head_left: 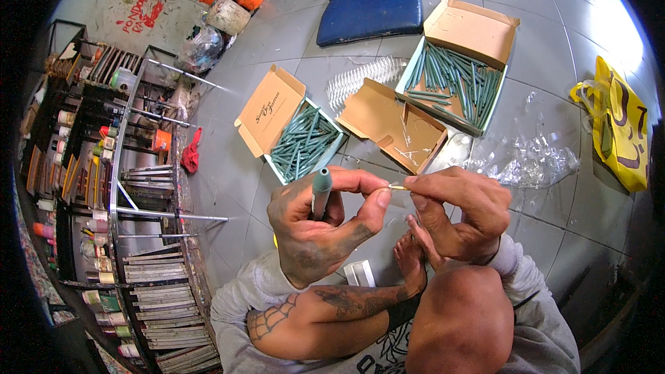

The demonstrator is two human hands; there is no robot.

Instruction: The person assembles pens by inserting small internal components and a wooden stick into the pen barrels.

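Both hands meet above my bent legs. My left hand (305, 232) is closed, with a dark green pen barrel (321, 194) standing upright in its curled fingers. Its thumb and forefinger also pinch one end of a thin yellowish stick (400, 188), which looks like a pen refill. The other end is pinched by my right hand (467, 215), whose remaining fingers are curled in. Beyond my hands, green pens (301, 142) fill a box with an open cardboard lid (270, 111). More green pens (457, 79) lie in a second open box (471, 28).
A brown cardboard box (367, 107) with thin pale pieces stands between the pen boxes. Crumpled clear plastic (533, 159) and a yellow bag (620, 125) lie to the right. A blue cushion (370, 10) is farther off. Shelving with a metal frame (125, 145) lines the left.
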